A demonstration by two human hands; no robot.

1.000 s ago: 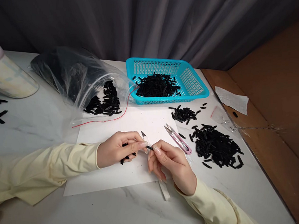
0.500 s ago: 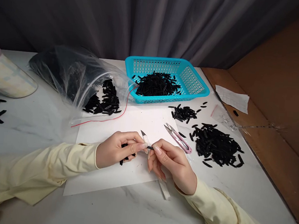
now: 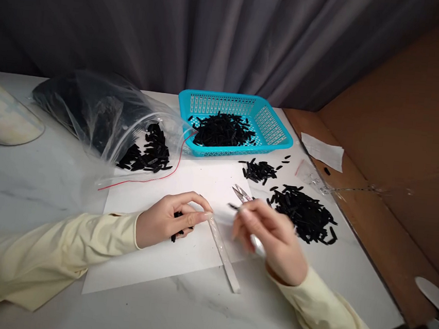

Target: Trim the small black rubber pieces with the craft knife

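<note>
My left hand is closed over the white paper, with several small black strips held in its curled fingers. Its thumb and forefinger meet near the upper end of a craft knife with a white wrapped handle. The knife lies across the paper's edge; its blade, seen earlier, is hidden now. Blurred by motion, my right hand pinches one small black strip at its fingertips. Behind that hand, thread snips lie partly covered, points toward the back.
At the back, a blue basket holds a heap of black strips. Left of it, a clear zip bag spills more strips. A large pile and a smaller pile lie right. A cardboard wall borders the right side.
My right hand has moved right, away from my left hand, carrying the black strip that was between them. My left hand has stayed nearly in place. The view has shifted slightly.
</note>
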